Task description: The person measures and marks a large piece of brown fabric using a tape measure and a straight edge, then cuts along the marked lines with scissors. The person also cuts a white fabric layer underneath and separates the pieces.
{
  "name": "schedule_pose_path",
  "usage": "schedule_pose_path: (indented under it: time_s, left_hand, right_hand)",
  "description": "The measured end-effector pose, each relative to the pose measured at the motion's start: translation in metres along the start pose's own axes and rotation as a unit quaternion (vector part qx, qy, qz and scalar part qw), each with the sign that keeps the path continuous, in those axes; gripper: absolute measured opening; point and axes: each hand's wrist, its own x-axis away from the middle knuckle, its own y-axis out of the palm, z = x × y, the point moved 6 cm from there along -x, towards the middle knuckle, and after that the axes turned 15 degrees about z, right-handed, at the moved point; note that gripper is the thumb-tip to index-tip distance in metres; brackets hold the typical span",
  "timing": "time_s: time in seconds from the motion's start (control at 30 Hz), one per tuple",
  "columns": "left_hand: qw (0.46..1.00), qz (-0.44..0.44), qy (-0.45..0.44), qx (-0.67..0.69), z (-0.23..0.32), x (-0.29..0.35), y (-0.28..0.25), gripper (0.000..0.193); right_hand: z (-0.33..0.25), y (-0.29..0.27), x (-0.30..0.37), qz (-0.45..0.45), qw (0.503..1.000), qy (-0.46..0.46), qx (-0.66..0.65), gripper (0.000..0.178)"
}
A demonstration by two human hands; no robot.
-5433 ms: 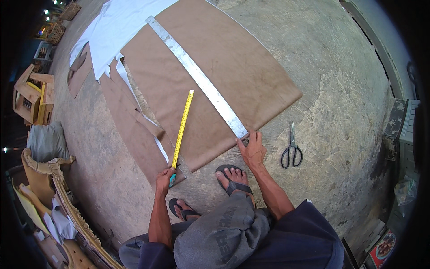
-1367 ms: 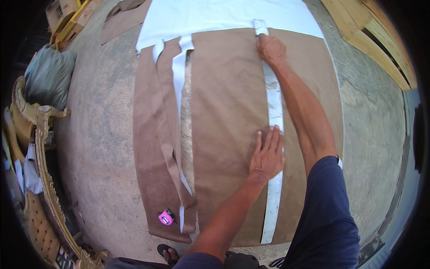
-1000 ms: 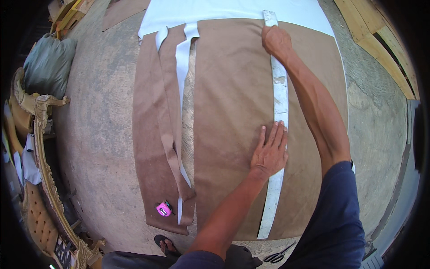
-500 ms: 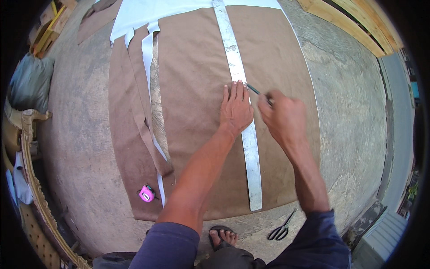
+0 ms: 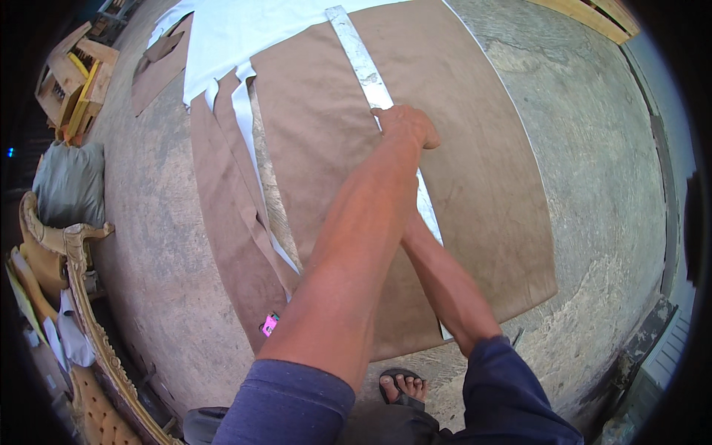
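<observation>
A long flat metal straightedge (image 5: pixel 357 59) lies lengthwise over a large sheet of brown fabric (image 5: pixel 482 185) on the ground. My left hand (image 5: pixel 409 124) reaches far forward and bends over the straightedge, gripping it across its width, with most fingertips hidden. My right forearm (image 5: pixel 452 285) passes beneath my left arm. The right hand itself is out of sight behind the left forearm, so what it holds cannot be seen. A narrow brown strip (image 5: pixel 241 196) with a white backing lies loose to the left. Beside my left elbow a pink tape measure (image 5: pixel 269 324) is partly covered.
White backing material (image 5: pixel 230 37) spreads past the fabric's far edge. At left stand a carved furniture frame (image 5: pixel 100 334), a grey sack (image 5: pixel 70 185) and wooden pieces (image 5: pixel 81 78). A wooden pallet-like piece (image 5: pixel 586 18) is at the far right. My sandalled foot (image 5: pixel 404 386) is at the fabric's near edge.
The view has shifted. My left hand has gone from lying flat on the straightedge to bending over it farther forward. My right hand, which held a dark pen-like tool, has passed under the left arm.
</observation>
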Motion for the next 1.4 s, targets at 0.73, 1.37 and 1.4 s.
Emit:
schedule_pose_path:
  time_s: [0.73,1.37,1.4]
  left_hand:
    - [0.999,-0.014,0.038,-0.022,0.009,0.010,0.031,0.055]
    - [0.232,-0.140,-0.450,0.851,0.105,0.474,0.265,0.042]
    - [0.219,-0.123,-0.452,0.856,0.104,0.466,0.268,0.041]
  right_hand:
    - [-0.014,-0.267,0.326,-0.154,0.946,0.106,0.265,0.019]
    - [0.119,-0.286,0.147,0.083,0.947,-0.079,0.299,0.050]
    - [0.125,-0.295,0.148,0.049,0.955,-0.065,0.286,0.048]
